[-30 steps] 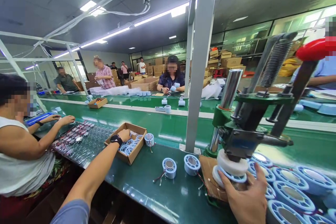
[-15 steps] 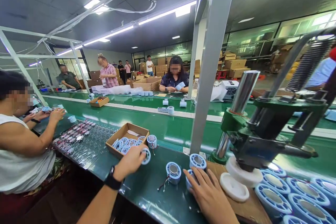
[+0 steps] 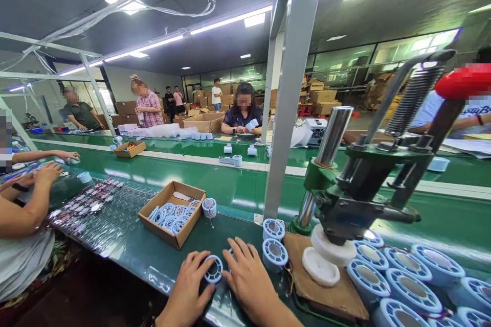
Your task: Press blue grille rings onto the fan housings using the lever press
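Observation:
My left hand [image 3: 187, 286] is closed on a light-blue slotted ring [image 3: 213, 270], thumb and fingers at its left edge, low over the green bench. Close beside it, my right hand [image 3: 253, 281] curls over a light-blue cylindrical housing [image 3: 231, 252]; the hand hides most of it. Right of that hand, a light-blue housing with a slotted ring on top [image 3: 275, 253] stands upright, with a similar housing [image 3: 273, 229] just behind. A cardboard box [image 3: 177, 239] of loose slotted rings lies beyond my left hand. By its corner stands another housing [image 3: 209, 207] with thin wires.
A hand press [image 3: 353, 209] with white round pads [image 3: 321, 266] stands at right on cardboard. Several ringed housings [image 3: 408, 288] crowd beside it. A grey post [image 3: 286, 112] rises behind the bench. At left, a co-worker's arm [image 3: 28, 209] is near several small parts [image 3: 92, 202].
My left hand has brought the ring from beside the box toward me. My right hand has moved left, off the housing near the press and onto another one. The view has turned slightly right.

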Tool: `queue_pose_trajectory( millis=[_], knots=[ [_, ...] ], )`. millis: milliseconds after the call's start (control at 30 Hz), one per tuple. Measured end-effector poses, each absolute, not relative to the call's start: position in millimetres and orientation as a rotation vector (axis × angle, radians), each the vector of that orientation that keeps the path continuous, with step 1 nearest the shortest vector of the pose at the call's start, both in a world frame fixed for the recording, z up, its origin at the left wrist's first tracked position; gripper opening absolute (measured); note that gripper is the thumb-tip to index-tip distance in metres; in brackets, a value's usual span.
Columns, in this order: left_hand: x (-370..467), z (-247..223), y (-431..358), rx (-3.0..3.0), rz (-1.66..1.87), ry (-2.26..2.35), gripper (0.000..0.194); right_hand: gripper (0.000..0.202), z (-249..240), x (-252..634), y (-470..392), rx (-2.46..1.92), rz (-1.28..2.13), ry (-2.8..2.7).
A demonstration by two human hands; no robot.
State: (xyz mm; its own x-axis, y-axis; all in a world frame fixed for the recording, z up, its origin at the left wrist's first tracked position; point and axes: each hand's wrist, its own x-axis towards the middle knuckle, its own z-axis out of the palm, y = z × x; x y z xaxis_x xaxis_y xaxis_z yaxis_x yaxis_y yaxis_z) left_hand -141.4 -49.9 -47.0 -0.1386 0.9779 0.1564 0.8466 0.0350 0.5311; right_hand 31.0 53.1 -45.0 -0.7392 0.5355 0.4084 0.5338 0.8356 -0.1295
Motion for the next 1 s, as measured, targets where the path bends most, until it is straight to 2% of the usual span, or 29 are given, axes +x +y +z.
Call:
queue_pose_trajectory(
  millis=[67, 233, 333, 467, 567, 667, 767, 1000],
  knots=[
    [-141.0, -49.0, -55.8, 1.889, 0.731, 2.054, 0.047, 0.025, -43.9, 51.0, 41.2, -0.758, 0.143, -2.608],
    [-127.0, -46.5, -58.7, 1.924, 0.772, 2.100, 0.050, 0.042, -54.4, 104.4, 9.6, -0.801, 0.463, -2.345],
    [-117.9, -45.0, -56.5, 1.982, 0.751, 2.085, 0.056, 0.036, -64.7, 121.7, -1.5, -0.906, 0.549, -2.118],
    [-116.9, -41.2, -56.7, 2.053, 0.688, 2.052, 0.068, 0.030, -67.5, 130.7, -3.9, -0.888, 0.590, -2.048],
    [-120.0, -37.4, -55.7, 2.070, 0.652, 1.971, 0.065, 0.030, -65.2, 129.8, -3.7, -0.897, 0.623, -2.032],
    [-111.1, -33.7, -53.7, 1.907, 0.824, 1.973, 0.061, 0.038, -66.5, 122.4, -7.2, -0.990, 0.612, -1.985],
    [-85.0, -27.1, -52.8, 1.810, 1.001, 1.895, 0.068, 0.052, -71.6, 113.0, -11.9, -1.106, 0.587, -1.958],
    [-37.1, -14.1, -46.4, 2.063, 0.878, 1.754, 0.072, 0.057, -78.7, 108.7, -14.3, -1.097, 0.511, -1.890]
  ],
)
